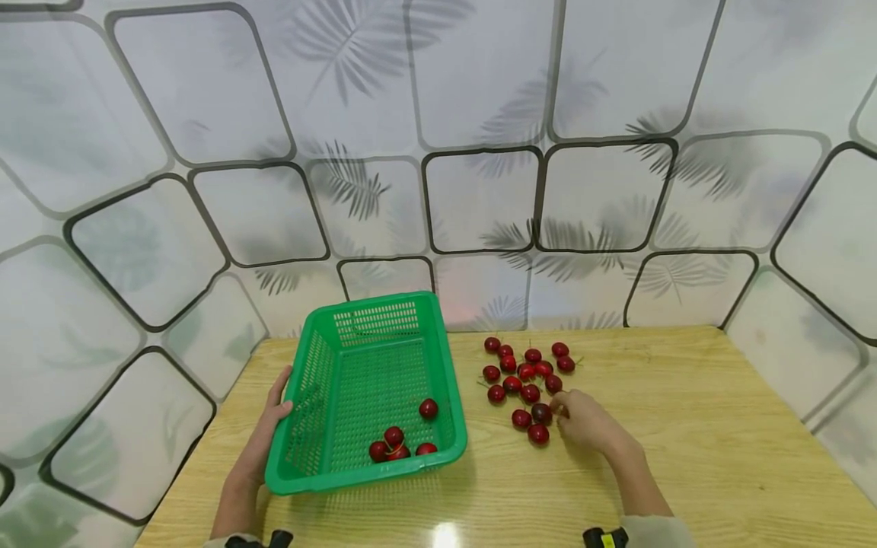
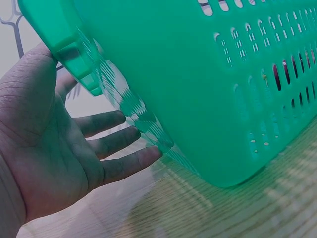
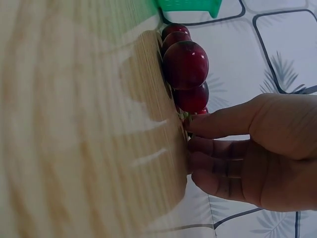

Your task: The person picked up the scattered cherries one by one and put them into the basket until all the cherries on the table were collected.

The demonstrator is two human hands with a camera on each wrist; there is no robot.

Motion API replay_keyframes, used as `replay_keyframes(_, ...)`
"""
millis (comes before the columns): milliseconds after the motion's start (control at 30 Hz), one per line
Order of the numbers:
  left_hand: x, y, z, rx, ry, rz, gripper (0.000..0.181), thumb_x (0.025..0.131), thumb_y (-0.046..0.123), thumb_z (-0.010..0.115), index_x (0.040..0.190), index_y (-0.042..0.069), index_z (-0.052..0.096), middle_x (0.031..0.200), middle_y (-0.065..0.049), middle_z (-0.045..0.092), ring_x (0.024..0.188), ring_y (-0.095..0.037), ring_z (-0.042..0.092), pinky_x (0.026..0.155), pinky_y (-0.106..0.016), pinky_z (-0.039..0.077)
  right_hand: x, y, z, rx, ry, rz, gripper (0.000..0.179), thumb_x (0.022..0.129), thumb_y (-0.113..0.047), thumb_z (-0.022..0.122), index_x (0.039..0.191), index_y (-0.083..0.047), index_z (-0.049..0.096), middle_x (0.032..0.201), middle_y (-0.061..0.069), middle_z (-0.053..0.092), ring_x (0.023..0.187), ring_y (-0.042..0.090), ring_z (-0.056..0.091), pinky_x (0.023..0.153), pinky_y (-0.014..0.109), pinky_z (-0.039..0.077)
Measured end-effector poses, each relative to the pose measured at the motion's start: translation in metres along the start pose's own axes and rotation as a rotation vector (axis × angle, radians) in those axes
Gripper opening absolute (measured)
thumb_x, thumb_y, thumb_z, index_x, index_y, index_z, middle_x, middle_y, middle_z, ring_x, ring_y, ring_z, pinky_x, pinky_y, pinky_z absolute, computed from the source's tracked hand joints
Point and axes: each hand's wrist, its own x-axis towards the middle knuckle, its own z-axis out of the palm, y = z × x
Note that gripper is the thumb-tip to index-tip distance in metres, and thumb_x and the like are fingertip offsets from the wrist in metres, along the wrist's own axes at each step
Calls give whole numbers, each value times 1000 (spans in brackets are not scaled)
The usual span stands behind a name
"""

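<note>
A green plastic basket (image 1: pixel 384 396) stands tilted slightly on the left of the table with several red cherries (image 1: pixel 393 436) near its front right corner. My left hand (image 1: pixel 263 434) holds its left side, thumb over the rim and fingers spread against the outer wall (image 2: pixel 163 99). To the right of the basket lies a loose group of cherries (image 1: pixel 511 383), some with green stems. At the group's near right edge my right hand (image 1: pixel 585 422) reaches down with curled fingers. Its thumb and fingertips pinch at a cherry's stem (image 3: pixel 186 119), low at the wood; the fingers partly hide that cherry.
The pale wooden table (image 1: pixel 712 441) meets a patterned cloth wall (image 1: pixel 479 198) at the back and sides. Dark cherries (image 3: pixel 185 64) stand in a row beside the right hand's thumb in the right wrist view.
</note>
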Motion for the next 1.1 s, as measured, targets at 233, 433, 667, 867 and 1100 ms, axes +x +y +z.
replay_keyframes(233,1,0,0,-10,-2,-1,65,107,36,29,160,30,-8,164,-13,-11,116,-8,45,86,-29,49,-2,2,-1,-48,17,24,12,84,7,61,80,-4,64,77,4,59,71,18,55,65,35,48)
replay_keyframes(433,1,-1,0,-3,-3,6,65,107,36,29,160,30,-8,164,-13,-11,116,-7,45,86,-29,49,-4,0,-2,-49,13,51,16,85,7,60,75,-6,61,72,2,55,65,16,48,60,32,42)
replay_keyframes(667,3,-3,-1,-3,-1,11,65,108,35,28,160,27,-10,164,-14,-12,122,-19,36,86,-29,48,-4,2,0,-44,15,56,16,83,7,61,74,-5,62,71,1,58,65,15,51,60,31,45)
replay_keyframes(867,3,-4,-2,-4,4,14,64,108,34,28,160,28,-10,164,-13,-11,120,-15,38,86,-29,48,-6,2,0,-24,3,62,16,87,5,60,75,-5,61,71,1,56,65,16,51,60,31,44)
replay_keyframes(1100,3,-4,-1,-7,1,17,65,108,34,28,160,27,-9,164,-12,-12,121,-16,37,87,-28,47,-8,-1,-2,19,11,81,17,90,6,55,76,-4,57,71,5,51,65,18,47,60,33,39)
